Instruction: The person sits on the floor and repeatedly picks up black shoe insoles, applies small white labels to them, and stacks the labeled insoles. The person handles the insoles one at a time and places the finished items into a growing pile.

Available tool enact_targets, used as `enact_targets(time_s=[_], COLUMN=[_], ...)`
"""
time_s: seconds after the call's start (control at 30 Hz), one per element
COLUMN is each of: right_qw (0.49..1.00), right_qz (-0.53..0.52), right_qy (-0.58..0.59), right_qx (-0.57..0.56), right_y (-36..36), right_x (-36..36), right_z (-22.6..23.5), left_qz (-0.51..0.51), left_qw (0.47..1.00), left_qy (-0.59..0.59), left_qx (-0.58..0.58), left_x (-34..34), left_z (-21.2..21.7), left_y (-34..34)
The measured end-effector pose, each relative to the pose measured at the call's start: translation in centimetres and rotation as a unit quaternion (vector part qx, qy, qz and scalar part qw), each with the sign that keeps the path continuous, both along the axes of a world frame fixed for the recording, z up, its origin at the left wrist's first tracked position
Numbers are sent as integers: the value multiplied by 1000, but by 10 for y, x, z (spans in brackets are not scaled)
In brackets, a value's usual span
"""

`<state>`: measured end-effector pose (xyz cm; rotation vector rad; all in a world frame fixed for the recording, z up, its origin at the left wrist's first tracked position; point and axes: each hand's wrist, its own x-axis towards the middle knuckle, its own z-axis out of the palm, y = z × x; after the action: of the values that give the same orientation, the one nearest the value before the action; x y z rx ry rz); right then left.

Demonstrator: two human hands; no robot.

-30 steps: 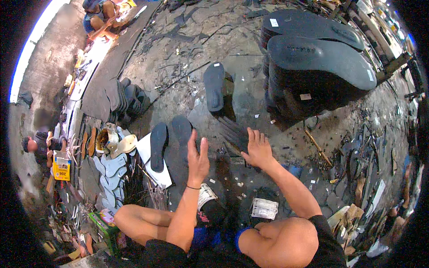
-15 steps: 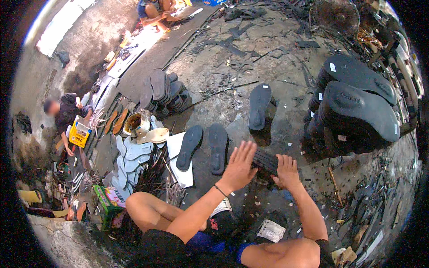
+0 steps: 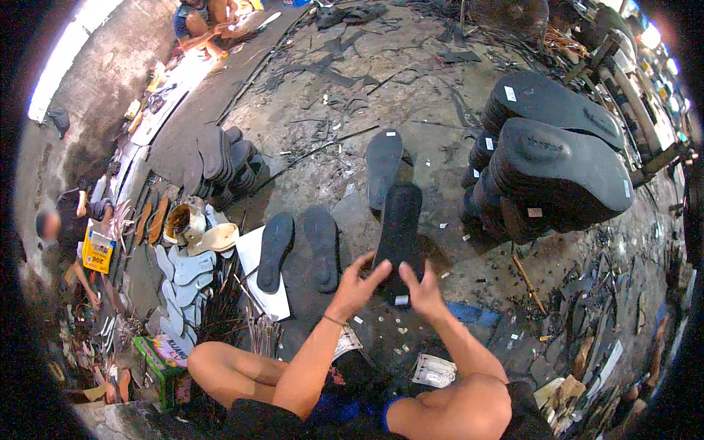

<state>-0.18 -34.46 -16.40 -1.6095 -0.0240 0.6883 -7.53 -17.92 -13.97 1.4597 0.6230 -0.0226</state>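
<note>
A black shoe sole (image 3: 402,224) points away from me in front of my knees, a small white label at its near end. My left hand (image 3: 358,286) holds its left edge, with the thumb on top. On the opposite edge is my right hand (image 3: 424,292), its thumb likewise on the upper face. The held sole's far end overlaps the near end of another black sole (image 3: 384,165) in the picture; whether they touch I cannot tell. To the left lie a dark sole (image 3: 320,246) and one more black sole (image 3: 276,249), partly over a white sheet (image 3: 253,275).
Tall stacks of black soles (image 3: 557,172) stand at the right, with a smaller stack (image 3: 224,158) far left. Grey-blue sole pieces (image 3: 194,275), a pot (image 3: 180,224) and a green box (image 3: 163,359) lie left. Other people sit at the left (image 3: 81,220) and far left (image 3: 205,29).
The held sole has turned from lying crosswise to pointing away from me. My left hand has gone from lying flat over it to gripping its near left edge. The view has shifted right.
</note>
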Motion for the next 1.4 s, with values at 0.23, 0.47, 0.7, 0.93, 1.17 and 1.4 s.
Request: enact_targets(time_s=[0.23,0.47,0.7,0.93,1.17,1.4], right_qw=[987,930,988,969,989,981], right_qz=[-119,-42,123,214,113,152], right_qy=[-2,-169,-91,-15,10,123], right_qx=[-110,-322,-19,-120,-98,3], right_y=[35,68,96,7,6,9], right_x=[161,189,26,6,-33,-18], right_z=[-74,-74,-31,-34,-55,-10], left_qz=[10,96,-136,543,434,151], left_qw=[814,849,923,832,858,905], left_qy=[195,114,-46,30,-171,55], left_qx=[547,507,357,-109,-213,-393], left_x=[-25,-48,-11,66,50,-86], left_z=[-72,-111,-16,-7,12,8], left_y=[75,79,71,403,326,-9])
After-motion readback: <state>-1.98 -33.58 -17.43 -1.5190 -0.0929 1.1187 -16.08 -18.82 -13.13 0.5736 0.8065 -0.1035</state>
